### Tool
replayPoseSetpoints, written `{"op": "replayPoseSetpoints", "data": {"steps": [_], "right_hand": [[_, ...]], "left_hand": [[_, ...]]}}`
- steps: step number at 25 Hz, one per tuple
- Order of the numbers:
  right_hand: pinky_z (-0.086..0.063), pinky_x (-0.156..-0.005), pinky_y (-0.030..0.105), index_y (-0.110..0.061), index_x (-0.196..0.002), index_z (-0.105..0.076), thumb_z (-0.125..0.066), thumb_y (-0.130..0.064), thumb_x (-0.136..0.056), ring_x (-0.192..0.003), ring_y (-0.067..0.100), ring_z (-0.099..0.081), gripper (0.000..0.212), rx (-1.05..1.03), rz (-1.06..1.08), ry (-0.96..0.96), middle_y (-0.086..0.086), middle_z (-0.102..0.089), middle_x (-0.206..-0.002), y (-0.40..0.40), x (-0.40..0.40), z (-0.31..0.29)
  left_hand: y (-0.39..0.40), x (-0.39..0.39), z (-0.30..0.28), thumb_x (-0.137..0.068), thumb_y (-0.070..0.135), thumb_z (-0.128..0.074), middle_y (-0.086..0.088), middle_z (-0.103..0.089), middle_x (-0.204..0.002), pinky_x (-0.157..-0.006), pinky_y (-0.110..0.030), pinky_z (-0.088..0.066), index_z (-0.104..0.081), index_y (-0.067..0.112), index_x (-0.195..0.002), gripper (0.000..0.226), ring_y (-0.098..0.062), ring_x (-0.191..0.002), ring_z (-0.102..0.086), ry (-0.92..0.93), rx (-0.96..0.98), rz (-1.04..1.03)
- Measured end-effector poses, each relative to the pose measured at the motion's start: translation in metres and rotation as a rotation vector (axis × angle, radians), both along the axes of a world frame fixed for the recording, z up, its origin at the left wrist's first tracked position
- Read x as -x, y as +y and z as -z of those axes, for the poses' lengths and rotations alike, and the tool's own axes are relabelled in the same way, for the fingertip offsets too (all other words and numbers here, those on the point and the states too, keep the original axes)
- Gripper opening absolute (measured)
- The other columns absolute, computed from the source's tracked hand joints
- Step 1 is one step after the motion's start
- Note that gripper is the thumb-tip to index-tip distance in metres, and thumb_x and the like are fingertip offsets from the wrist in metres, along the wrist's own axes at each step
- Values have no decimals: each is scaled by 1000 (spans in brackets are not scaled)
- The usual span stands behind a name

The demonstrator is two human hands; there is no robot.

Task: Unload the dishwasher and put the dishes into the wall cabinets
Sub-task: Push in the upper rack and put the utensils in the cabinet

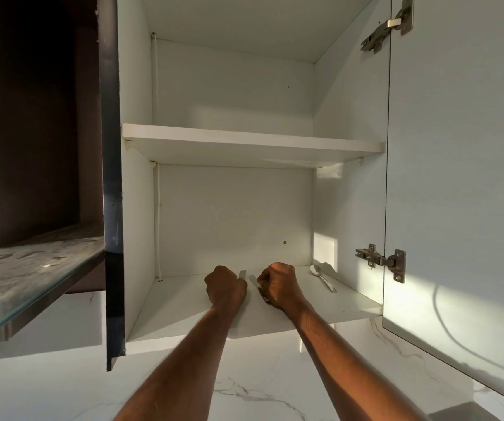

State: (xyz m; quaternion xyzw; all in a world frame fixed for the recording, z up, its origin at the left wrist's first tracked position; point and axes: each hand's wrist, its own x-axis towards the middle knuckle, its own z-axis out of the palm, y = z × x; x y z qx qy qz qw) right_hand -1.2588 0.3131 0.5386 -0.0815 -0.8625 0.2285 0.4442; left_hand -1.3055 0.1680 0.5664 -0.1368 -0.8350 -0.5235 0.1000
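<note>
Both hands (225, 287) (278, 284) fisted on cabinet floor (183, 311).

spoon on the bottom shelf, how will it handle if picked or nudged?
The spoon looks like shiny metal, so probably stiff and slippery. It lies flat on the smooth shelf, so a nudge would likely slide it, not roll it. Thin handle: probably light.

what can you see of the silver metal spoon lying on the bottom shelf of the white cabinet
The silver metal spoon lies flat on the white cabinet's bottom shelf, near the right wall. Its oval bowl points toward the back, its slim handle angles forward and right. It looks polished and catches the sunlight. Only the shelf touches it; neither hand does.
</note>
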Motion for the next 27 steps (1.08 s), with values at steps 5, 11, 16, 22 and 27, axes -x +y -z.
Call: {"op": "replayPoseSetpoints", "data": {"steps": [5, 11, 16, 22, 27], "right_hand": [[-59, -66, 44, 0, -79, -77, -65, -23, -78, -75, 32, -70, 26, 4, -24, -13, 15, -74, -79, 0, -2, -2], [-57, -58, 39, -5, -63, -71, -59, -19, -74, -58, 24, -66, 22, 1, -34, -60, 7, -68, -59, -4, -2, -3], [-56, -57, 36, -8, -66, -74, -58, -21, -72, -60, 18, -66, 22, -68, 19, -93, 5, -71, -64, 2, 4, 0], [-56, -55, 35, -1, -75, -77, -63, -14, -73, -64, 21, -68, 19, -44, 49, -103, 8, -72, -69, 10, 10, 2], [-49, -50, 35, 1, -64, -68, -65, 1, -79, -55, 18, -61, 15, 11, 17, -48, 7, -65, -60, -6, -10, -7]], "left_hand": [[-3, 1, -1, -87, 12, -72, -11, -75, -117, -97, -29, -50, -74, 7, -113, 27, -29, -122, -63, 32, 36, -14], [-7, -6, 1, -84, 19, -73, -14, -68, -118, -92, -33, -53, -68, 9, -113, 30, -33, -113, -66, 63, 195, -66], [-1, -7, 3, -85, 21, -73, -10, -76, -104, -83, -28, -54, -80, 16, -98, 16, -27, -101, -72, 158, 238, 65], [0, -8, 5, -85, 25, -75, -1, -80, -90, -75, -21, -49, -85, 22, -91, 13, -16, -91, -72, 210, 222, 252], [-1, -7, 4, -87, 23, -76, -3, -78, -96, -79, -20, -48, -82, 16, -92, 11, -18, -94, -71, 224, 152, 252]]}}
